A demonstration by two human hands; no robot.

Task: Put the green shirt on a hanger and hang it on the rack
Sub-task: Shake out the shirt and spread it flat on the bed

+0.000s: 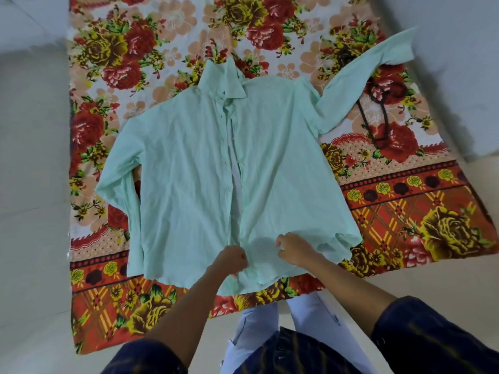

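Pale floor, floral blanket [151,76] spread. Shirt [189,163] flat on blanket, front up, placket unbuttoned. Hanger [374,117] on blanket beside right sleeve. Left hand [232,259] and right hand [295,249], fingers curled, pinching cloth near hem.

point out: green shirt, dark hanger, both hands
pale green button-up shirt [272,147]: head view, right chest panel
dark hanger [378,143]: head view, lower end beyond the sleeve
left hand [232,259]: head view, knuckles at the hem
right hand [293,248]: head view, back of hand
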